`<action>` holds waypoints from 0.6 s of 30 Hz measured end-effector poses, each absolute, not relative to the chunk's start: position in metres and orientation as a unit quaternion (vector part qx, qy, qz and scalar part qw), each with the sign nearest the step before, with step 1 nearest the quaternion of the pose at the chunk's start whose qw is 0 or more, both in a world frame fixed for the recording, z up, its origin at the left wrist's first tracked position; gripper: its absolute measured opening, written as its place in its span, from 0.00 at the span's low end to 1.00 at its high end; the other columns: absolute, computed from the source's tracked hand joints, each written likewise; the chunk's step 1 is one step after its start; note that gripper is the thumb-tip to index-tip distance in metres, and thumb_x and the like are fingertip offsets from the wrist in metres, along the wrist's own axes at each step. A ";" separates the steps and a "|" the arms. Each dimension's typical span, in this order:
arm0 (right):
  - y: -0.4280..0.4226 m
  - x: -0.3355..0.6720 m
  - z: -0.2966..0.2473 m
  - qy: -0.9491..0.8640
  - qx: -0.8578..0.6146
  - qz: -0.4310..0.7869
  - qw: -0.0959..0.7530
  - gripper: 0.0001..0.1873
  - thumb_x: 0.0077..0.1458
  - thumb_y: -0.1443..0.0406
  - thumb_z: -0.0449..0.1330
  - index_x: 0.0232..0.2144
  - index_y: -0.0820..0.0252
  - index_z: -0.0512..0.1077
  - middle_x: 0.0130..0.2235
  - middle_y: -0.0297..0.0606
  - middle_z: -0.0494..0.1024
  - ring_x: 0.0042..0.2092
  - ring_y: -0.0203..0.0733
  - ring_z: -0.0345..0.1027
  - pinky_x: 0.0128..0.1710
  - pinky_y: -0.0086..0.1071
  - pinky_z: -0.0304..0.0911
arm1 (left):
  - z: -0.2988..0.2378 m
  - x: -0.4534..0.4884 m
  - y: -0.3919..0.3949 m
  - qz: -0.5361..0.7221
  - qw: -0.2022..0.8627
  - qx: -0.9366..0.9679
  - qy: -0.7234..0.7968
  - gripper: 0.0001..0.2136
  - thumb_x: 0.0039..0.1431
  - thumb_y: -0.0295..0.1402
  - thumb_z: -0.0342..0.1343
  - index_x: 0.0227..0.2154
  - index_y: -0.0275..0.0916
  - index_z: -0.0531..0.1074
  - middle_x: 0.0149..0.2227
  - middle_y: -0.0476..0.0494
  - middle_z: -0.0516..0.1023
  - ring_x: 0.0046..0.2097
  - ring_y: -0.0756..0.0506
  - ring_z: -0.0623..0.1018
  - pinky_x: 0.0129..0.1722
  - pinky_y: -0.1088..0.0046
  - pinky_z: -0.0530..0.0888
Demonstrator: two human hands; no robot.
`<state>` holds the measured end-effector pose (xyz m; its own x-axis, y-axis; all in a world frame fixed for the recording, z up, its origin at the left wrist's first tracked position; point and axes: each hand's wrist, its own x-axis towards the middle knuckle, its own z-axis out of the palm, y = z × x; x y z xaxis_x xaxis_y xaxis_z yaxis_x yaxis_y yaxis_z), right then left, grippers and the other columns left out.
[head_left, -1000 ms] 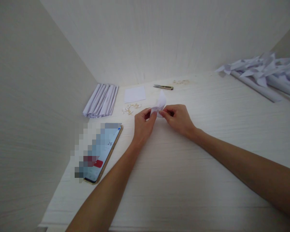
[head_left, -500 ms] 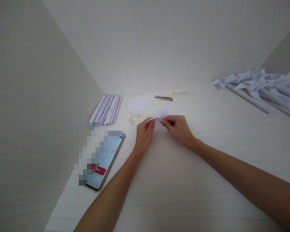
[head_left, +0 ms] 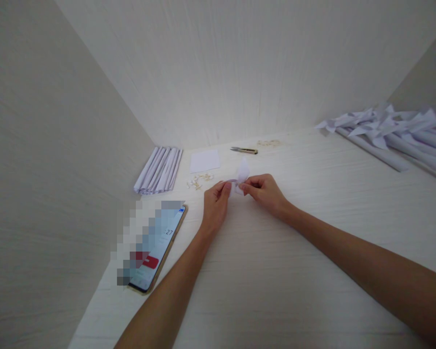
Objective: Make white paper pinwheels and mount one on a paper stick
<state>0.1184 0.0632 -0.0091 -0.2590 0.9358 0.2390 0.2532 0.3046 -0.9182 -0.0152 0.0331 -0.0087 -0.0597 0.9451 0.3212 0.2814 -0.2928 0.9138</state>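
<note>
A small folded piece of white paper (head_left: 241, 172) is pinched between both my hands just above the white table (head_left: 276, 271). My left hand (head_left: 215, 203) grips its left end with closed fingertips. My right hand (head_left: 264, 193) grips its right end, fingers curled. One pointed flap of the paper sticks up between the two hands.
A phone (head_left: 156, 249) lies at the left with its screen lit. Behind the hands are rolled paper tubes (head_left: 160, 168), a white paper square (head_left: 204, 160), small light scraps (head_left: 199, 179), snips (head_left: 244, 150). A pile of paper pinwheels on rolled sticks (head_left: 388, 131) lies at the right. Walls enclose the table's back and left.
The hands have kept their pinch on the paper and worked it slightly. The view has tilted so everything sits a little lower in the frame.
</note>
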 end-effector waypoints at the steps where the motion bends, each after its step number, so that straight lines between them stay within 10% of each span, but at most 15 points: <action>1: 0.063 0.118 -0.009 -0.688 -0.439 0.390 0.427 0.13 0.41 0.62 0.54 0.11 0.63 0.62 0.13 0.27 0.56 0.18 0.28 0.46 0.19 0.26 0.44 | -0.009 -0.015 0.033 0.523 0.315 0.610 0.505 0.12 0.53 0.34 0.46 0.24 0.36 0.73 0.25 0.49 0.72 0.31 0.50 0.70 0.33 0.75 0.65; 18: 0.059 0.117 -0.011 -0.718 -0.451 0.320 0.422 0.14 0.43 0.63 0.53 0.10 0.62 0.59 0.14 0.27 0.54 0.19 0.29 0.47 0.20 0.27 0.44 | -0.006 -0.014 0.030 0.507 0.300 0.626 0.511 0.12 0.55 0.34 0.45 0.22 0.36 0.70 0.23 0.50 0.70 0.30 0.50 0.68 0.32 0.75 0.64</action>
